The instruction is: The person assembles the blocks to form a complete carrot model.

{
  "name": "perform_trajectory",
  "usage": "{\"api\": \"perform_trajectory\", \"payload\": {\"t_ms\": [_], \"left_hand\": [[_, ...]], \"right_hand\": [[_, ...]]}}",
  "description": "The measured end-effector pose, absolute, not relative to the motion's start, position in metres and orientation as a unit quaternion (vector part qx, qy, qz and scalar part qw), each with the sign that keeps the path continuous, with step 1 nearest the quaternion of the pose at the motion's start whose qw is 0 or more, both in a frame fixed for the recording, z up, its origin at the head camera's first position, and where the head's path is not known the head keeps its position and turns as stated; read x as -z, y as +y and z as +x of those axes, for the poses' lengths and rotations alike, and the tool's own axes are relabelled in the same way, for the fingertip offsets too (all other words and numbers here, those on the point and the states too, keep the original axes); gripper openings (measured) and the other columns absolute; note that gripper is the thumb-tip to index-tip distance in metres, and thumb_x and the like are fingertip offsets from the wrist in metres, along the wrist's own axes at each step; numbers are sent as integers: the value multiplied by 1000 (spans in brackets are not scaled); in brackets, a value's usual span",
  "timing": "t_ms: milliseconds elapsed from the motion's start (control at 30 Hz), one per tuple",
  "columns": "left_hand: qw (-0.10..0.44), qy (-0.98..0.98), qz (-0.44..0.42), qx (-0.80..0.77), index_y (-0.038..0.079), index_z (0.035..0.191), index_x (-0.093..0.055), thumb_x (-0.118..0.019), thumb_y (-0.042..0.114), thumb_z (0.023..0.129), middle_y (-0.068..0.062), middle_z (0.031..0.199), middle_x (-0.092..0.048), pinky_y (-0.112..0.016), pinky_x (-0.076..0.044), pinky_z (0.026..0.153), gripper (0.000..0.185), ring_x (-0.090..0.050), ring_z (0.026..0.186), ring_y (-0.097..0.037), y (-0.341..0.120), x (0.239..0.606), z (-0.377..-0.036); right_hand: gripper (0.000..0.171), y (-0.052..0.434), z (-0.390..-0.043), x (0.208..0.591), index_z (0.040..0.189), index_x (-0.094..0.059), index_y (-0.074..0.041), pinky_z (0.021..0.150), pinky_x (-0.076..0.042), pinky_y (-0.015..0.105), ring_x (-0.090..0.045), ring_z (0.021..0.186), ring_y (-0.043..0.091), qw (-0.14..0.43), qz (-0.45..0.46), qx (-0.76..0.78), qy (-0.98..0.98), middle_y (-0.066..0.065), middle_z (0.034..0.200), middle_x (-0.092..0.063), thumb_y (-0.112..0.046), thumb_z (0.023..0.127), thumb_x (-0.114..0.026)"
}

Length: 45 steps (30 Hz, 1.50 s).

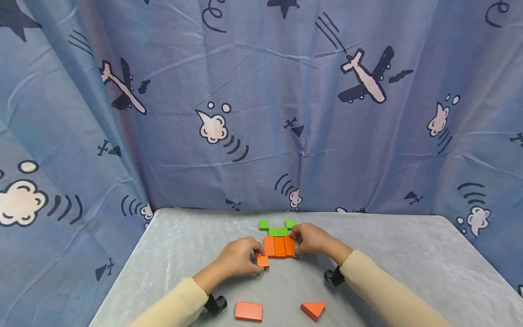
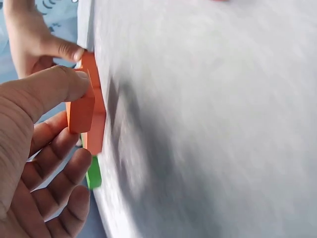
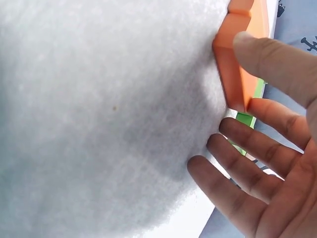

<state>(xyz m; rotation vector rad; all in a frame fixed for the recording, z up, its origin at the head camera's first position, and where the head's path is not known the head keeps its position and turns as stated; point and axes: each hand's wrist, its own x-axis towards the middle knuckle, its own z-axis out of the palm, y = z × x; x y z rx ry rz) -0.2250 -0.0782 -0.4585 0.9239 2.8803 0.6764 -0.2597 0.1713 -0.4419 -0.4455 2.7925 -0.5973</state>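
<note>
Three orange rectangular blocks [image 1: 279,247] stand side by side in a row on the table. My left hand [image 1: 241,257] pinches a small orange square block [image 1: 263,261] between thumb and forefinger, close to the near left corner of that row. In the left wrist view, the small block [image 2: 81,113] overlaps the row behind it. My right hand [image 1: 311,238] holds the rightmost orange block [image 1: 289,246], thumb at its near end and forefinger at its far end. Beyond the row lie a green rectangular block [image 1: 278,232] and two small green blocks, one left [image 1: 264,225] and one right [image 1: 290,223].
Nearer the front of the grey table [image 1: 171,254] lie a coral rectangular block [image 1: 249,311] and, right of it, an orange-red triangular block [image 1: 313,310]. A blue patterned curtain [image 1: 253,91] hangs behind the table's far edge.
</note>
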Motion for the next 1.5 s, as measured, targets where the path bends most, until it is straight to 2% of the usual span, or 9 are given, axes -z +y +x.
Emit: {"api": "perform_trajectory", "payload": {"t_ms": [167, 400, 967, 1500], "left_hand": [[28, 932, 301, -199, 28, 90, -70, -82, 34, 67, 15, 84, -60, -21, -43, 63, 26, -56, 77, -3, -63, 457, -227], [26, 936, 301, -181, 25, 88, -70, -83, 34, 66, 14, 79, -58, -20, -40, 60, 27, -47, 67, 0, -50, 459, -228], [24, 938, 295, -182, 24, 83, -66, -85, 34, 66, 13, 74, -56, -19, -39, 56, 27, -46, 63, 0, -44, 464, -230], [33, 936, 288, -200, 25, 80, -65, -86, 35, 66, 14, 73, -56, -19, -40, 58, 27, -48, 64, 1, -44, 462, -230]], "right_hand": [[42, 172, -260, 441, 98, -68, -9, 79, -50, 36, -55, 82, 15, 125, -155, 206, 958, 2, 90, -65, -15, 62, -89], [42, 172, -260, 440, 99, -68, -8, 78, -49, 35, -55, 81, 15, 125, -159, 216, 955, 2, 89, -65, -13, 62, -89], [41, 171, -258, 440, 96, -68, -8, 74, -48, 32, -53, 77, 14, 115, -165, 218, 955, 2, 86, -64, -12, 62, -88], [46, 172, -257, 442, 105, -66, -9, 80, -49, 38, -56, 83, 16, 110, -182, 194, 958, 3, 94, -65, -18, 65, -87]]}}
